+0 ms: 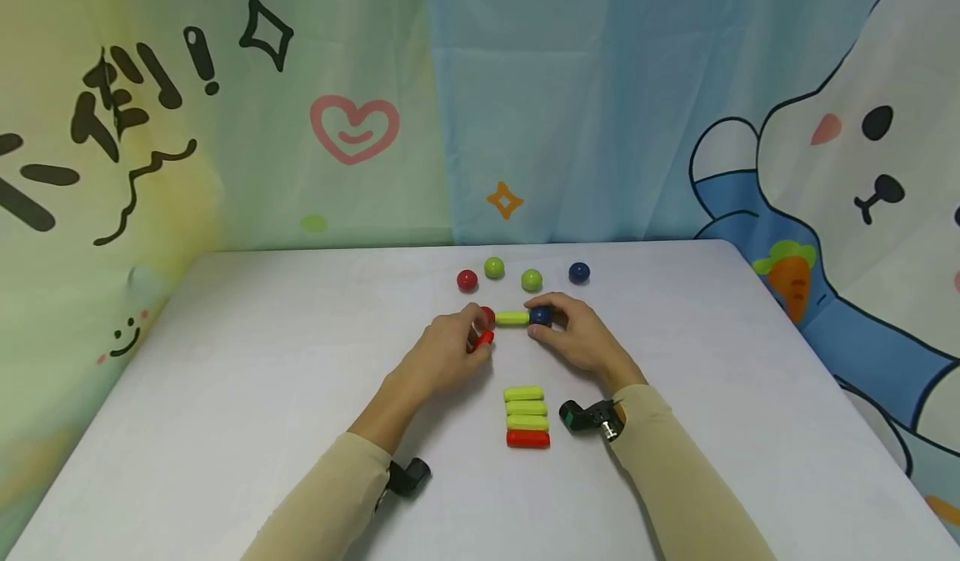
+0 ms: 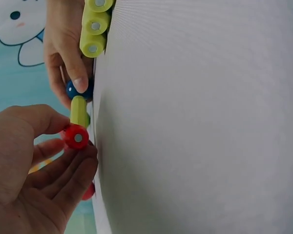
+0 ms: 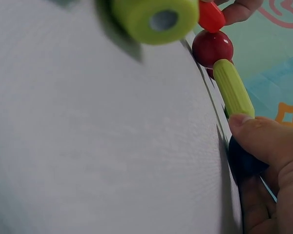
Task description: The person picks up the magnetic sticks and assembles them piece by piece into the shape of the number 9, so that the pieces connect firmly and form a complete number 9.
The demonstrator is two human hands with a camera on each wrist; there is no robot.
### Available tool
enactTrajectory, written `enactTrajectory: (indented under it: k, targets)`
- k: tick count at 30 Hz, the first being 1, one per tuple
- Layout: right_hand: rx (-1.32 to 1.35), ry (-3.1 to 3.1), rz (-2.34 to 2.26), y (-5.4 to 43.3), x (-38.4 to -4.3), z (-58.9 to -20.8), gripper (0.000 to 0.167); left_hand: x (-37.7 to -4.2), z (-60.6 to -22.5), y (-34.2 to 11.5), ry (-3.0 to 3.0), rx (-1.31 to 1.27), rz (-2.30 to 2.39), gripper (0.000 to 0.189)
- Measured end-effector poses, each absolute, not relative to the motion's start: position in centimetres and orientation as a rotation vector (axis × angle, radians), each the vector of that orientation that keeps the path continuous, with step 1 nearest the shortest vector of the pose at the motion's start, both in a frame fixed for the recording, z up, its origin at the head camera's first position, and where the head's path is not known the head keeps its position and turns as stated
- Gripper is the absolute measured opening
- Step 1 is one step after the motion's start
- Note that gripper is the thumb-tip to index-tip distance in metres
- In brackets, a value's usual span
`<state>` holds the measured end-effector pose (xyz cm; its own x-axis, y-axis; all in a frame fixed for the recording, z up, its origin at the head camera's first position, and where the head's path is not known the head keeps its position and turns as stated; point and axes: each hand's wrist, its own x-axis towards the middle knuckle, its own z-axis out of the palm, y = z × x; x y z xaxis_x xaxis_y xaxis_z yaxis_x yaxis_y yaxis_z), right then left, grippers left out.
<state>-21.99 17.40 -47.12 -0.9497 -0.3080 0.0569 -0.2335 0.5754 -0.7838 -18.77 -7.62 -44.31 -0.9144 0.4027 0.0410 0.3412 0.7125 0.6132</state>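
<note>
Left hand [image 1: 450, 347] pinches a short red rod [image 1: 483, 340] between thumb and fingers; in the left wrist view the rod is end-on, silver disc facing the camera. Right hand [image 1: 579, 333] grips a dark blue ball [image 1: 540, 316], thumb on the near side, fingers round the far side.

Yellow-green rod [image 1: 512, 318] runs between the hands: right end at the blue ball, left end at a red ball [image 1: 488, 316] beside the left fingers. In the right wrist view the held red rod's end sits against that red ball; cannot tell if joined.

Loose balls behind the hands, near the far edge of the white surface [image 1: 262, 361]: second red ball [image 1: 467, 281] at left, two green balls [image 1: 493, 267] [image 1: 532, 280] in the middle, second dark blue ball [image 1: 580, 272] at right.

Nearer the person, between the forearms: three yellow-green rods [image 1: 527, 408] side by side, spare red rod [image 1: 528, 438] next to them on the near side. Silver discs on the yellow-green ends, left wrist view.

Beige sleeves [image 1: 686, 469], black wrist camera [image 1: 590, 417] on each wrist. Printed curtain [image 1: 570, 111] behind.
</note>
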Motion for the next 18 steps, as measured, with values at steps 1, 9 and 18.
enactTrajectory:
  k: [1,9,18]
  targets:
    - [-0.468,2.71,-1.332,17.41,-21.97,-47.12,0.038,-18.77,-44.31,-7.6,2.826,0.596,0.974,0.021]
    - [-0.483,2.695,-1.362,17.49,-21.83,-47.21,0.037,-18.65,-44.38,-7.6,2.883,0.51,0.981,0.02]
    - [-0.48,2.697,-1.372,17.39,-21.85,-47.36,0.037,-18.85,-44.9,-7.69,2.913,0.481,1.015,0.017]
